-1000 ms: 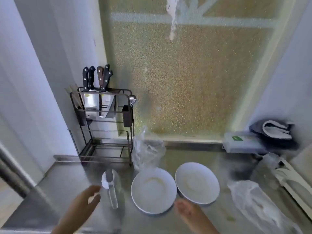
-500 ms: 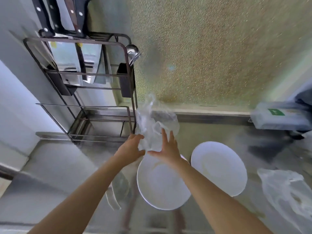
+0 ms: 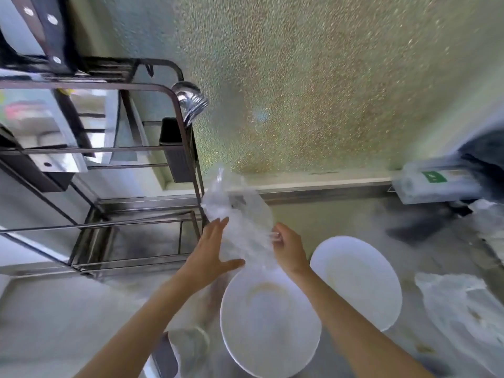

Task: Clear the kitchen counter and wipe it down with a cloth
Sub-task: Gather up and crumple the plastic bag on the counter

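A crumpled clear plastic bag (image 3: 240, 214) stands on the steel counter (image 3: 54, 309) behind two white plates. My left hand (image 3: 210, 252) lies against the bag's left side with straight fingers and the thumb spread beneath it. My right hand (image 3: 289, 249) curls its fingers into the bag's right side and pinches the plastic. The near plate (image 3: 270, 323) sits just below both hands, and the second plate (image 3: 360, 279) lies to its right. Both plates show faint residue.
A dark wire rack (image 3: 131, 222) with knives (image 3: 46, 31) and a utensil holder stands at the left. A clear jug (image 3: 188, 347) sits near the front edge. Another plastic bag (image 3: 463, 309) lies at the right, and a green-labelled box (image 3: 436, 184) with a dark cloth (image 3: 485, 148) sits at the back right.
Both hands rose from the counter's front edge to the clear bag. Since half a second ago my left hand opened flat and my right fingers curled into the plastic.
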A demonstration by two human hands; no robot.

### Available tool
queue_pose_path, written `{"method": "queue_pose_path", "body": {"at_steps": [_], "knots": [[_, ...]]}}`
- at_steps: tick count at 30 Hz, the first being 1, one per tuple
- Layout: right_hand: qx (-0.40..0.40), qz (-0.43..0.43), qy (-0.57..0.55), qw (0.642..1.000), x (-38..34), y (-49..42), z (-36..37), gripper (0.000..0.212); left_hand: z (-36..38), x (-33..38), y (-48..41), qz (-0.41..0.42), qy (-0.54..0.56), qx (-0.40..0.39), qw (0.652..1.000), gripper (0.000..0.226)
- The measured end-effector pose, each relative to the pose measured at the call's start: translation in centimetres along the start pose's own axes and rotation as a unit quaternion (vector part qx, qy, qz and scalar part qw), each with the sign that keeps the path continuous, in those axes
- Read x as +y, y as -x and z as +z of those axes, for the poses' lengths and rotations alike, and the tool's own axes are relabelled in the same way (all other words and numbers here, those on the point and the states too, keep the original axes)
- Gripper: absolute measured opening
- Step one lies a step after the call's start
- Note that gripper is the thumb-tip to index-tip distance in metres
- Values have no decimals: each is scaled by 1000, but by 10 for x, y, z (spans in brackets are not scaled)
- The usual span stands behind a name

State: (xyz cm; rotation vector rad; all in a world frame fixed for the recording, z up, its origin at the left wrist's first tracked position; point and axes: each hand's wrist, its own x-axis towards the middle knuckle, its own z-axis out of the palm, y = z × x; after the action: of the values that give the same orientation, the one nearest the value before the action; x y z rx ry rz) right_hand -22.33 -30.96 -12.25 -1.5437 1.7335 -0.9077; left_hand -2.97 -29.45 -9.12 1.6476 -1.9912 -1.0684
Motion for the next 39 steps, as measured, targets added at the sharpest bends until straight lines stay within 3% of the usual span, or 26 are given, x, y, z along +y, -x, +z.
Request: {"method": "queue_pose_path", "body": {"at_steps": [4,8,10,12,15,19,22,25,30,35,37,39], "knots": [[-71,26,-161,984,-39,16,-78,21,-7,30,-4,44,113,-40,992,122],[-93,39,-191,976,-53,40,-111,17,19,73,-14,70,275,-125,951,122],[-109,26,-141,984,-54,52,-119,26,36,92,-20,98,317,-124,935,107],[-104,-10,-83,991,-50,65,-133,43,47,110,-23,118,329,-106,931,74],[-34,-39,-66,997,-32,86,-160,60,52,130,-19,130,306,-119,936,43],[45,75,-133,987,-9,109,-203,77,65,150,-16,152,293,-291,898,24],[41,166,-206,963,12,130,-225,61,97,174,-18,153,233,-323,904,21],[5,187,-223,957,27,158,-229,50,144,201,-15,161,192,-250,935,25],[196,180,-233,935,62,199,-257,38,215,244,7,235,150,-284,917,44],[202,220,-118,947,112,259,-328,35,260,274,12,213,147,-348,901,66],[249,232,-111,934,134,288,-353,37,278,283,12,193,142,-325,915,67],[349,248,-93,899,161,309,-373,36,297,292,7,214,104,-258,936,77]]}}
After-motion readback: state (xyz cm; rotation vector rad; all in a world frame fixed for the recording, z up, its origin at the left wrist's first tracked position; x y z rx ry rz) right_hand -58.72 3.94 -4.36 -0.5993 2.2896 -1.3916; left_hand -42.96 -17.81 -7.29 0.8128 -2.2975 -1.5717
